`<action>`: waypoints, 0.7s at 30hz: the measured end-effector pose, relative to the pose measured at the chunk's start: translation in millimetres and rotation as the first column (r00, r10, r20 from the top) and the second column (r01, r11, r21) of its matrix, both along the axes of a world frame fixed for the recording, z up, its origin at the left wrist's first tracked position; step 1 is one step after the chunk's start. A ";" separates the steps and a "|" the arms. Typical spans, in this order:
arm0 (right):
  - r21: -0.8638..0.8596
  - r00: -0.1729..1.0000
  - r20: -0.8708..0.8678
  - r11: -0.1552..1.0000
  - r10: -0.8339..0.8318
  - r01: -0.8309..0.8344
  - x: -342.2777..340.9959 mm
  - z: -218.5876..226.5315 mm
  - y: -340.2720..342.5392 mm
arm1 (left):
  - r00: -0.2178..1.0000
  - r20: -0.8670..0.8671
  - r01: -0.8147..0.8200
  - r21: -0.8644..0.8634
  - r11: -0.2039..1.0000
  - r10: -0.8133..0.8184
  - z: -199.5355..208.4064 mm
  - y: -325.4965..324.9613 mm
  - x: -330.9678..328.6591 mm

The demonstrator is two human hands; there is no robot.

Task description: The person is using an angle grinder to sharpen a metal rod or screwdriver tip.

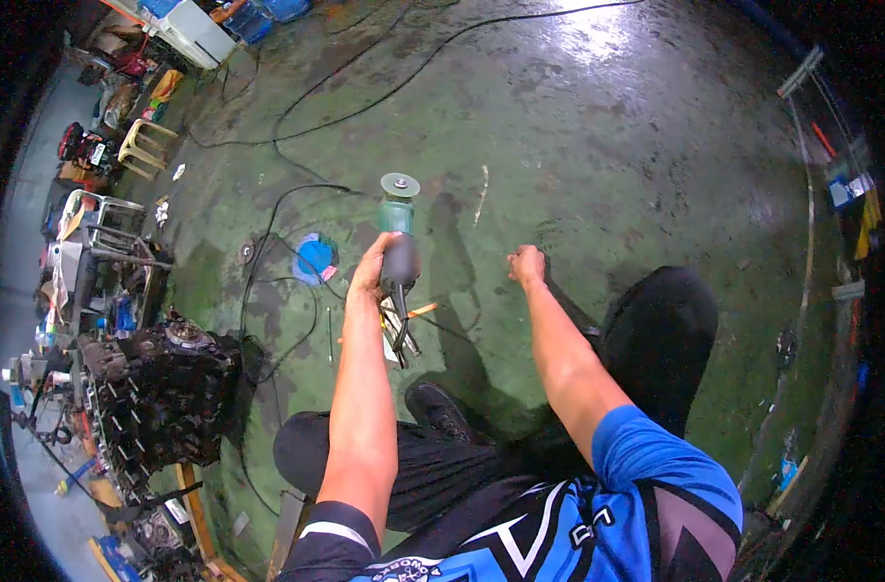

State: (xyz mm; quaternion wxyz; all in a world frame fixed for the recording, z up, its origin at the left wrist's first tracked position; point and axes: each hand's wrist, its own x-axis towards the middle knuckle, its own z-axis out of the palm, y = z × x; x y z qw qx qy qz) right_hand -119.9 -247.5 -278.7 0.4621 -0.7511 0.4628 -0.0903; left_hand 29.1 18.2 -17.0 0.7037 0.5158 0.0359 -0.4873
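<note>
My left hand (369, 269) is wrapped round the dark rear body of an angle grinder (397, 215) and holds it above the floor. Its head is green, and a pale round disc (400, 186) sits at the far end. From the rear of the grinder a black cord hangs down. To the right, apart from the grinder, my right hand (527, 264) is closed with the fingers curled; whatever may be in it is too small to make out. Left of the grinder, a blue round object (314, 257) lies on a light blue and pink piece on the floor.
Several thin tools (404, 335) lie on the floor below the grinder. A black cable (365, 87) snakes over the green floor (598, 145). At the left stand a greasy engine block (161, 388), a beige stool (148, 145) and cluttered shelving. My bent legs frame the near side.
</note>
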 end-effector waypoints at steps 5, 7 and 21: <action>0.642 0.918 0.327 0.765 -0.222 -0.044 38.1 77.2 35.4 | 1.000 0.026 -0.016 0.065 0.998 0.014 3.5 21.6 -4.4; 0.724 0.782 0.551 0.633 -0.291 -0.274 53.6 120.1 27.2 | 0.999 0.051 -0.020 0.092 0.996 0.015 4.3 16.1 -7.3; 0.671 0.783 0.598 0.642 -0.172 -0.372 82.4 202.6 57.8 | 0.997 0.072 -0.001 0.137 0.991 -0.009 5.3 10.0 -8.4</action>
